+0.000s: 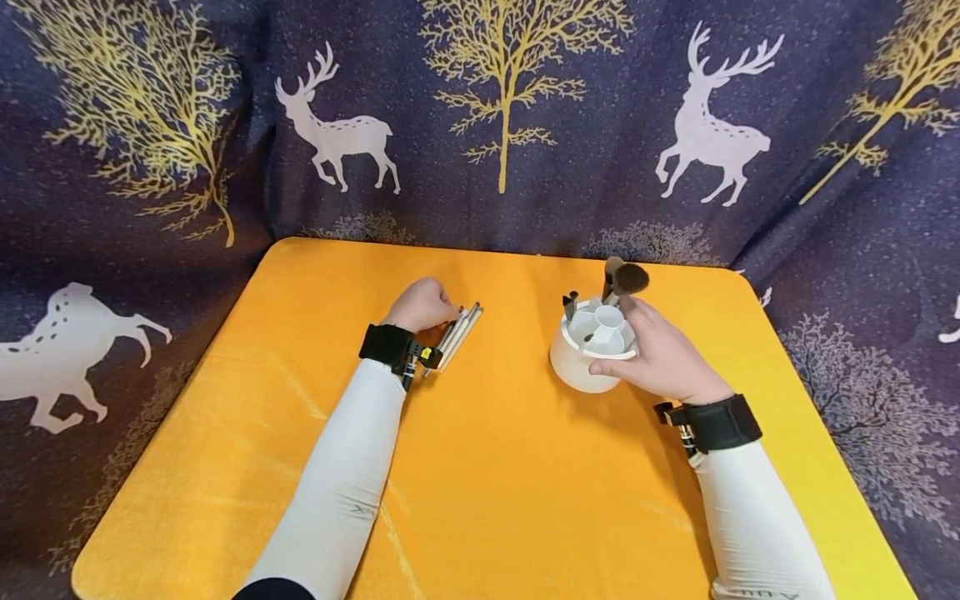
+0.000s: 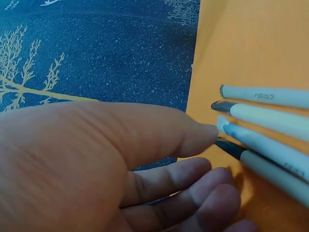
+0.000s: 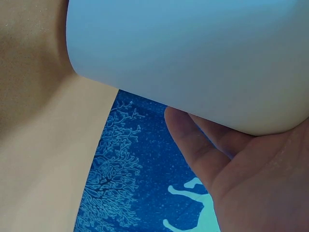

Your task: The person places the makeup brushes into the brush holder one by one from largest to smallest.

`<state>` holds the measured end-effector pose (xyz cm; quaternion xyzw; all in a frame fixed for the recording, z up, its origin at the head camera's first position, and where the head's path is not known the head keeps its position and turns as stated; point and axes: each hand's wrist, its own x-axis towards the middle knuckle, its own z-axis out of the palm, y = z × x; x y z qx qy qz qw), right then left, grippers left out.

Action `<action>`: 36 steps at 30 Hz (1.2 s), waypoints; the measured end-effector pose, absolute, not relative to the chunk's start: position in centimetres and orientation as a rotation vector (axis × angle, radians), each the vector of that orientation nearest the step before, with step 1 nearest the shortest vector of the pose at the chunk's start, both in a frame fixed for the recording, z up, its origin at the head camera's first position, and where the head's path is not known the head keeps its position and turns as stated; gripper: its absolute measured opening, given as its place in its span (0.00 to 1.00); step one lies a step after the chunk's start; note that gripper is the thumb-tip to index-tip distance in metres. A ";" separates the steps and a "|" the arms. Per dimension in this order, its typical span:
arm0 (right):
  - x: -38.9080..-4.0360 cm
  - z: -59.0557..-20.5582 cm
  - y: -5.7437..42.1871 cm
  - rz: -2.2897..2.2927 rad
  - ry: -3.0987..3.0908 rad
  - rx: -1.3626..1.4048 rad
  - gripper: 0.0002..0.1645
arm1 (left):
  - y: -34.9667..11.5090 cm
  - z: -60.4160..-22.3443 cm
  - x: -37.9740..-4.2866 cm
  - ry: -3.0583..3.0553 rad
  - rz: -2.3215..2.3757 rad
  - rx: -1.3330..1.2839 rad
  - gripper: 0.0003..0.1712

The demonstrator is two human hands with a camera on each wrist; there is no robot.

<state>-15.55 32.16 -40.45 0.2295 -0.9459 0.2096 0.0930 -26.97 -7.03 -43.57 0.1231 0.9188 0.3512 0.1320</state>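
My left hand is beside several slim pen-like sticks that lie side by side on the table. In the left wrist view, the thumb tip is right at the dark end of the nearest grey stick, and the other fingers are loosely bent below. Pale barrels with small lettering and dark or bluish ends show there. My right hand grips a white round brush holder by its rim, thumb in front and fingers round the far side. Fluffy makeup brushes and smaller dark-tipped brushes stand in its compartments.
An orange cloth covers the table, whose far edge runs behind both hands. Beyond it hangs a dark blue curtain printed with white deer and golden trees.
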 end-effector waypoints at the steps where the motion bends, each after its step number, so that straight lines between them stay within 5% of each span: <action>1: -15.5 -40.4 32.2 0.623 -2.809 0.679 0.74 | -7.1 -43.5 -26.9 2.653 1.013 0.350 0.25; 36: -15.5 -40.6 32.2 0.610 -2.815 0.677 0.74 | -6.6 -43.4 -26.3 2.638 0.833 0.335 0.25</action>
